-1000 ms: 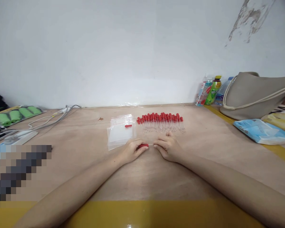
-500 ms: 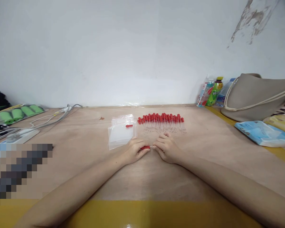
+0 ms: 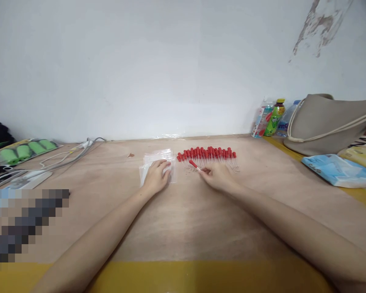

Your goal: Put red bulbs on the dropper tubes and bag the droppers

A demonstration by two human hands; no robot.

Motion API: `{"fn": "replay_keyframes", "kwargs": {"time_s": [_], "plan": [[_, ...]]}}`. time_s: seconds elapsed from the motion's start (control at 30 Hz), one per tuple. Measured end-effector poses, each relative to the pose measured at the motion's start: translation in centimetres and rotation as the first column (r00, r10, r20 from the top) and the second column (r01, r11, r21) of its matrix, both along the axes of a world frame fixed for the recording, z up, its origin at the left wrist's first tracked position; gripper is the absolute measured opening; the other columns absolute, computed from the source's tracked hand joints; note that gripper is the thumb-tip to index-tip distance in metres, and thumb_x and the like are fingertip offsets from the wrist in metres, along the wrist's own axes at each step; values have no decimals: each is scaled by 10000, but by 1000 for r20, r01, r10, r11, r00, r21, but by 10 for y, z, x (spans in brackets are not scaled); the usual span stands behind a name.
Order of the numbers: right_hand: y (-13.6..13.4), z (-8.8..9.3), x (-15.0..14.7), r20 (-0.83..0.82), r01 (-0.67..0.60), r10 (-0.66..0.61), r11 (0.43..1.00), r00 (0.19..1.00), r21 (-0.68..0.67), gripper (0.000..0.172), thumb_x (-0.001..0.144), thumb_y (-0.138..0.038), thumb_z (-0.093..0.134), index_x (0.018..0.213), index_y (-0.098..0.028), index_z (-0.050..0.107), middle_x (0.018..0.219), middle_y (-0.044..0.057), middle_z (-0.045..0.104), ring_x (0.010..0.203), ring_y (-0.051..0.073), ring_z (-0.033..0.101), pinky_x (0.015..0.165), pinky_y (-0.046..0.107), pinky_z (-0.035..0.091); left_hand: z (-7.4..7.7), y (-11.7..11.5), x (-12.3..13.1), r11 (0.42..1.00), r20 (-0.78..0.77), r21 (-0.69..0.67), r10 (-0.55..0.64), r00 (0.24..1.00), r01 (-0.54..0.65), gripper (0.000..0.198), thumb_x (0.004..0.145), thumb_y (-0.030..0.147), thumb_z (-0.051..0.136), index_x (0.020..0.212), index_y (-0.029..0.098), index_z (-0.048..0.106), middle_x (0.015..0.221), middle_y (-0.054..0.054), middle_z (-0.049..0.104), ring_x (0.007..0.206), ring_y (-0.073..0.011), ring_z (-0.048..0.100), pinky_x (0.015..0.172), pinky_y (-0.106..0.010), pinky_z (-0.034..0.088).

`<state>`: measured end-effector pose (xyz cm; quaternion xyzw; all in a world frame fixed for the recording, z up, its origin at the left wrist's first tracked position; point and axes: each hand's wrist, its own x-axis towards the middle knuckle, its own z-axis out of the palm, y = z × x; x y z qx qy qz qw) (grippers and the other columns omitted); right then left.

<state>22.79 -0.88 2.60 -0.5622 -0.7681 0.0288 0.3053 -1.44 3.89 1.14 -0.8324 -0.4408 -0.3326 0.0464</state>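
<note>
My right hand (image 3: 218, 175) pinches the glass tube of a dropper (image 3: 194, 165), its red rubber bulb pointing up and left. Behind that hand, many droppers with red bulbs (image 3: 210, 152) lie side by side in a row, thin tubes toward me. My left hand (image 3: 157, 176) rests over a stack of clear zip bags (image 3: 173, 176). Its fingers are bent, with a gap between thumb and forefinger. The loose red bulb that lay on the bags is hidden under these fingers.
At the back right stand bottles (image 3: 274, 118) and a grey bag (image 3: 332, 122), with a blue packet (image 3: 338, 171) in front. On the left lie cables (image 3: 76, 152), a pack of green rolls (image 3: 24, 150) and a white power strip (image 3: 35, 179). Yellow tape (image 3: 171, 276) runs along the front edge.
My hands have parted. The left has let go of the dropper's bulb and moved left and back over the bags; the right has lifted the dropper back toward the row.
</note>
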Motion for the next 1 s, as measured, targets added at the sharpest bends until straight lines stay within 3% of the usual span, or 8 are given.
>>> {"fn": "replay_keyframes", "kwargs": {"time_s": [0.17,0.43,0.57,0.77,1.0], "plan": [[42,4,-30,-84,210,-221,971,972,-118,269,779,-377,499,622,-203,630,705,24,655,719,171,575,763,323,347,-12,16,-8,1000,-84,-30,-6,996,4,313,833,218,424,1118,179,547,1242,-103,466,1154,-245,431,980,-422,366],[79,-1,-70,22,345,-346,922,938,-176,307,796,-376,441,661,-174,629,732,64,655,737,191,580,812,374,272,-15,15,-7,988,-132,-148,25,991,-45,338,854,249,378,1108,141,573,1239,-131,446,1170,-268,417,998,-420,349],[77,-5,-70,78,363,-356,925,931,-111,382,810,-462,409,712,-164,626,735,73,655,733,200,583,837,404,226,-13,15,-7,989,-109,-148,7,994,-23,317,847,251,387,1076,151,583,1115,-112,473,1060,-238,484,940,-398,404],[56,-3,-86,161,217,-202,972,966,-86,403,767,-541,440,766,-185,631,764,73,659,762,210,581,828,411,221,-14,14,-7,996,-54,-88,-15,998,10,263,831,244,414,990,155,602,979,-84,459,922,-199,527,861,-358,453],[40,7,-97,211,208,-161,954,964,-218,193,747,-311,499,787,-181,637,852,103,664,813,236,590,823,426,268,-15,13,-7,997,108,72,-8,994,1,184,806,235,472,897,170,617,977,-66,505,883,-174,557,821,-321,472]]}}
